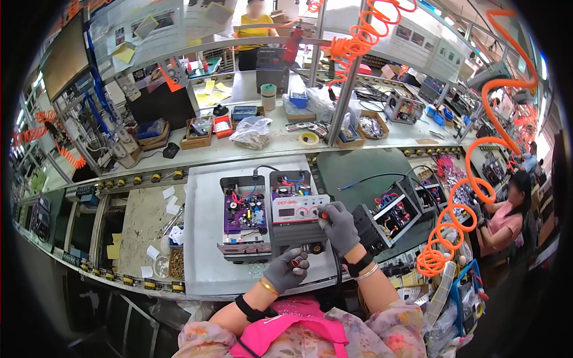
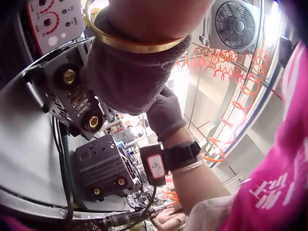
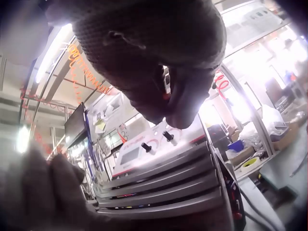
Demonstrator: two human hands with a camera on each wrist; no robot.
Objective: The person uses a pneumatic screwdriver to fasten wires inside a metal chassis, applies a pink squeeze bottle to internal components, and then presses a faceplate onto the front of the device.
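Observation:
An inverter welding machine (image 1: 297, 230) stands in front of the person, its white front panel (image 1: 287, 210) with a display and knobs facing up. The right hand (image 1: 342, 230), in a grey glove, is at the panel's right end and pinches a small red-and-black knob (image 1: 323, 216). Two black knobs (image 3: 167, 136) on the panel show below its fingers in the right wrist view. Near the machine's lower end, the gloved left hand (image 1: 286, 272) curls round small black-and-red knobs (image 1: 296, 261). In the left wrist view its fingers are mostly hidden behind the hand (image 2: 130, 72) itself.
A second opened machine (image 1: 245, 218) stands to the left on the white board (image 1: 203, 238). More opened machines (image 1: 394, 209) are at the right, with a cable (image 1: 370, 177). An orange coiled hose (image 1: 439, 244) hangs at the right; parts boxes (image 1: 197, 132) line the back shelf.

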